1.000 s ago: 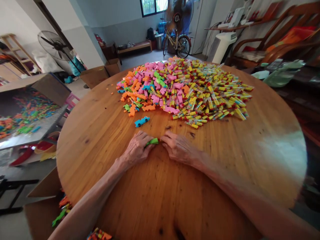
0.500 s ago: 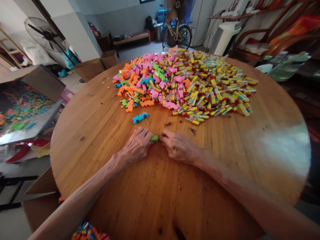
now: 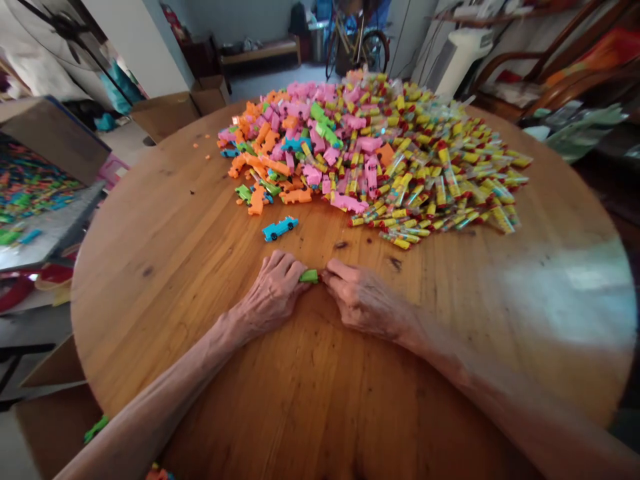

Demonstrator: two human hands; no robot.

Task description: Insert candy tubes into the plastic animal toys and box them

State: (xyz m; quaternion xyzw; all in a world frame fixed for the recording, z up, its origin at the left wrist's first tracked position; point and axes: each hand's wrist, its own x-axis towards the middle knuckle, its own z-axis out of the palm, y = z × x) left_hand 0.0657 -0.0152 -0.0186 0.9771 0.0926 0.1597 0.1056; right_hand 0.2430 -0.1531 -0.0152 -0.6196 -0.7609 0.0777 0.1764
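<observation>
My left hand [image 3: 276, 288] is closed around a small green plastic toy car [image 3: 309, 275], whose end sticks out past the fingertips. My right hand [image 3: 365, 293] faces it with fingers pinched together, close against that end. A small dark reddish bit shows between the car and the right fingertips; what the right fingers grip is hidden. Just beyond the left hand lies a blue toy car [image 3: 280, 229] on the round wooden table [image 3: 210, 267]. Farther back are heaped orange, pink, green and blue toy cars [image 3: 300, 143] beside many small clear tubes with yellow labels and red ends [image 3: 445, 173].
Left of the table stands an open carton [image 3: 50, 137] of colourful plastic pieces. Another carton [image 3: 60, 427] is below the table's near left edge. A wooden armchair [image 3: 530, 80] and a bicycle [image 3: 357, 43] are farther back.
The view has tilted and shifted slightly, with the table appearing nearer. Both hands keep almost the same pose around the green toy car.
</observation>
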